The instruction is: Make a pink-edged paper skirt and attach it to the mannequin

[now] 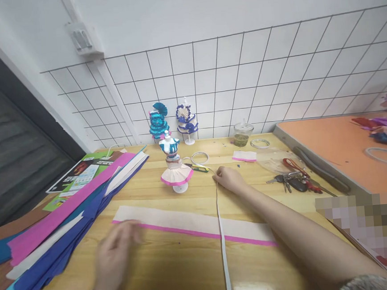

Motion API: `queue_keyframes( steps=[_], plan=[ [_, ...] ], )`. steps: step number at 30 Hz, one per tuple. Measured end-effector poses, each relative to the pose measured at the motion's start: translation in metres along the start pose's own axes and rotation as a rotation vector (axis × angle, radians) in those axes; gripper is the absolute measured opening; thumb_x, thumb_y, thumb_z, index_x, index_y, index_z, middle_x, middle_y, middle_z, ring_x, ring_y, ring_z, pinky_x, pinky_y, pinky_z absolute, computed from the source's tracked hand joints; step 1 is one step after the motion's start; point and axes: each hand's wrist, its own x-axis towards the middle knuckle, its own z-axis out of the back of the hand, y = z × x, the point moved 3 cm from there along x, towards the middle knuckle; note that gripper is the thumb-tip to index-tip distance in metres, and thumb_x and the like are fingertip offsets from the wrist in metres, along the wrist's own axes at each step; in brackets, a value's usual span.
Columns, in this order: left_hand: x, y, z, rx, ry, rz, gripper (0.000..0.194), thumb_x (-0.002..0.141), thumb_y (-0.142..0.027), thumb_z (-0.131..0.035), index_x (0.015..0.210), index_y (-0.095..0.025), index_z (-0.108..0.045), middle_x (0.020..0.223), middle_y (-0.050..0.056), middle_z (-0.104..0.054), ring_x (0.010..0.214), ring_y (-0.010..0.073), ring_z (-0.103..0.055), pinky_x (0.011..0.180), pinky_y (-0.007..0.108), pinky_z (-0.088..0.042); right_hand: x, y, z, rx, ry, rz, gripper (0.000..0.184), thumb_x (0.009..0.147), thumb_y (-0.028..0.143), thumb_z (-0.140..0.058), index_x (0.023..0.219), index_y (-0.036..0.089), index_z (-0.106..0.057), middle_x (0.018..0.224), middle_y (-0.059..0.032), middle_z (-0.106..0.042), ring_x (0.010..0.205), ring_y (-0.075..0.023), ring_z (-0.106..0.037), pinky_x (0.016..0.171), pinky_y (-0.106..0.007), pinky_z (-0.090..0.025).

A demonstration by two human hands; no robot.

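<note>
A cream crepe paper strip (186,219) with a pink lower edge lies across the table in front of me. Motion smears my left hand (116,254), which hovers by the strip's left end; its fingers are too blurred to read. Beyond the strip, my right hand (228,178) is closed, fingertips pinching a narrow white tape (221,232). That tape runs over the strip to the table's front edge. Near these fingers are a tape roll (200,158) and a yellow-and-black utility knife (200,168). A small white dress form (177,173) wears a cream skirt with pink trim.
Coloured crepe paper strips (73,190) pile up at left. Two decorated dress forms, one teal (158,121) and one purple-and-white (187,121), stand by the tiled wall. A glass pot (242,134), another tape roll (260,143) and keys (295,181) sit at right, beside an orange-topped table (320,139).
</note>
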Motion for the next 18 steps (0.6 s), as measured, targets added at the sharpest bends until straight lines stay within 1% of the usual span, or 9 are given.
queue_keyframes(
  steps=[1,3,5,8,10,11,13,15,18],
  plan=[
    [0.004,-0.019,-0.029,-0.104,0.202,-0.027,0.027,0.082,-0.04,-0.049,0.075,-0.019,-0.065,0.059,0.0,-0.06,0.063,0.0158,-0.057,0.067,0.029,-0.047,0.004,0.001,0.0,-0.013,-0.005,0.003,0.016,0.075,0.03,-0.056,0.072,0.015,-0.06,0.075,-0.0105,-0.066,0.071,-0.021,-0.058,0.056,-0.026,-0.03],
    [0.003,-0.05,-0.079,-0.252,0.465,-0.047,0.027,0.082,-0.038,-0.048,0.075,-0.019,-0.066,0.056,0.001,-0.059,0.061,0.0159,-0.056,0.065,0.028,-0.046,0.006,0.002,0.004,-0.023,-0.026,0.013,0.016,0.078,0.028,-0.05,0.072,0.016,-0.059,0.075,-0.0092,-0.066,0.069,-0.0191,-0.057,0.056,-0.026,-0.03],
    [0.001,-0.069,-0.118,-0.348,0.619,0.024,0.025,0.082,-0.036,-0.05,0.075,-0.017,-0.066,0.064,0.004,-0.063,0.067,0.0167,-0.058,0.068,0.027,-0.045,0.002,0.0,0.012,-0.02,-0.052,0.031,0.019,0.081,0.029,-0.046,0.075,0.017,-0.058,0.075,-0.0075,-0.065,0.067,-0.0174,-0.056,0.056,-0.025,-0.03],
    [0.004,-0.074,-0.16,-0.624,0.708,0.344,0.028,0.078,-0.033,-0.059,0.099,-0.015,-0.061,0.082,0.008,-0.066,0.073,0.0173,-0.06,0.069,0.029,-0.047,-0.009,-0.002,0.022,0.005,-0.05,0.08,0.018,0.081,0.031,-0.047,0.072,0.018,-0.056,0.071,-0.0049,-0.064,0.064,-0.0161,-0.055,0.055,-0.024,-0.031],
    [0.01,-0.071,-0.183,-0.793,0.733,0.594,0.027,0.076,-0.032,-0.062,0.096,-0.013,-0.059,0.09,0.011,-0.064,0.075,0.0176,-0.062,0.072,0.031,-0.049,-0.018,0.001,0.023,0.037,-0.025,0.12,0.018,0.08,0.031,-0.048,0.069,0.018,-0.055,0.067,-0.0033,-0.063,0.061,-0.0153,-0.055,0.055,-0.024,-0.032],
    [0.014,-0.071,-0.193,-0.87,0.752,0.666,0.024,0.077,-0.03,-0.062,0.092,-0.012,-0.058,0.093,0.013,-0.064,0.078,0.0184,-0.063,0.075,0.032,-0.049,-0.023,0.003,0.023,0.055,-0.014,0.139,0.017,0.08,0.031,-0.048,0.069,0.019,-0.054,0.066,-0.0027,-0.063,0.06,-0.0149,-0.055,0.055,-0.024,-0.033],
    [0.024,-0.072,-0.212,-1.04,0.748,0.779,0.015,0.079,-0.025,-0.06,0.085,-0.011,-0.057,0.093,0.015,-0.063,0.082,0.019,-0.064,0.08,0.033,-0.048,-0.036,0.009,0.021,0.093,0.006,0.178,0.016,0.081,0.03,-0.046,0.071,0.019,-0.054,0.066,-0.0019,-0.063,0.06,-0.0144,-0.055,0.055,-0.023,-0.035],
    [0.035,-0.073,-0.228,-1.209,0.694,0.874,0.012,0.083,-0.022,-0.054,0.082,-0.011,-0.055,0.089,0.014,-0.064,0.081,0.0184,-0.064,0.079,0.032,-0.048,-0.049,0.017,0.017,0.128,0.039,0.219,0.016,0.081,0.029,-0.045,0.072,0.019,-0.054,0.067,-0.0013,-0.063,0.06,-0.014,-0.055,0.055,-0.023,-0.036],
    [0.051,-0.071,-0.247,-1.26,0.609,0.922,0.018,0.088,-0.026,-0.044,0.081,-0.012,-0.051,0.083,0.012,-0.064,0.075,0.0165,-0.065,0.071,0.028,-0.05,-0.065,0.023,0.015,0.16,0.091,0.27,0.017,0.082,0.03,-0.047,0.071,0.019,-0.055,0.065,-0.0005,-0.063,0.057,-0.0133,-0.055,0.053,-0.022,-0.036]
  ],
)
